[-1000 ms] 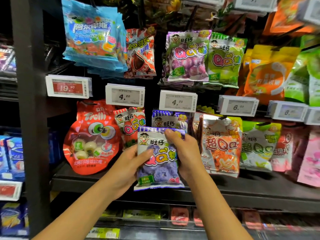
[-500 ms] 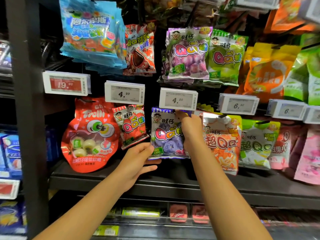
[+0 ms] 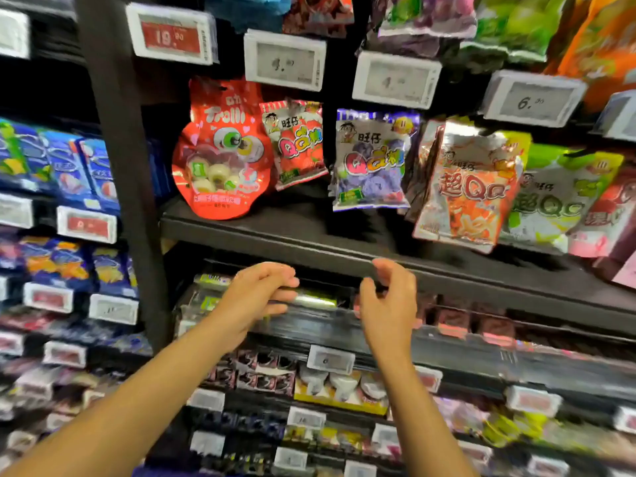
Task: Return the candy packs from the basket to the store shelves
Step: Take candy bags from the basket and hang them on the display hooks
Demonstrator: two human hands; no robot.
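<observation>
Purple-and-white plastic candy pack [image 3: 371,160] hanging above black shelf [image 3: 309,235], left hand [image 3: 256,297] and right hand [image 3: 387,304] below, fingers loosely curled, holding nothing

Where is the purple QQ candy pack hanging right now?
In the head view the purple QQ candy pack hangs centre frame, between the red strawberry QQ pack and the orange QQ pack, above both empty hands.

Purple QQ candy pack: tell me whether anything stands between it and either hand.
Nothing visible does. The purple QQ candy pack hangs on the display, and both the left hand and right hand are empty below it, in front of the black shelf edge.
</observation>
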